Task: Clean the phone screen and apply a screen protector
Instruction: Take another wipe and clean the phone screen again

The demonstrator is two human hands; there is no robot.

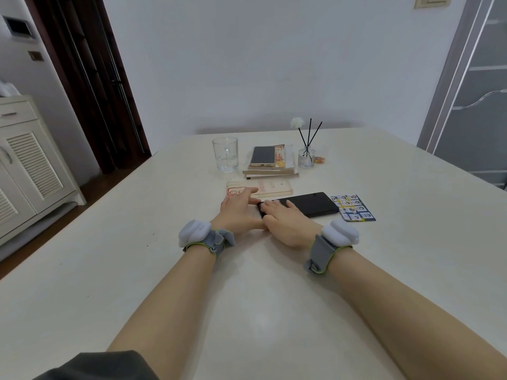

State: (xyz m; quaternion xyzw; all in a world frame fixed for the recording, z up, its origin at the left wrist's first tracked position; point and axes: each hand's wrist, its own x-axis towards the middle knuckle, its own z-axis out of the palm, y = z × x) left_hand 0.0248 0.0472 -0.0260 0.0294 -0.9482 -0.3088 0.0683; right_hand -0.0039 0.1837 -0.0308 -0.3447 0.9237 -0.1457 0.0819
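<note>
Your black phone (310, 204) lies flat on the desk (137, 270), screen up, and everything else is placed around it. Your right hand (288, 223) rests palm-down on the phone's left end, its fingers (271, 205) spread flat across the glass and gripping nothing. Your left hand (238, 212) sits just left of the phone, touching the right hand at the thumb side; its fingers are loosely extended, the forefinger reaching toward the clear case (271, 187) that lies just behind the phone. Whether that fingertip touches the case, you cannot tell from here. It holds nothing.

Just right of the phone, touching or nearly touching its far end, is a blue instruction card (354, 208) printed with small panels. Behind the phone, past the case, a gold phone (263, 155) lies on a small stack of books (270, 171). Left of that stack stands an empty glass (225, 153); right of it stands a reed diffuser (306, 156) with dark sticks and a white flower.

Both your wrists wear grey straps with white pods: the left band (204, 237) and the right band (333, 242), both nearer you than the phone.
</note>
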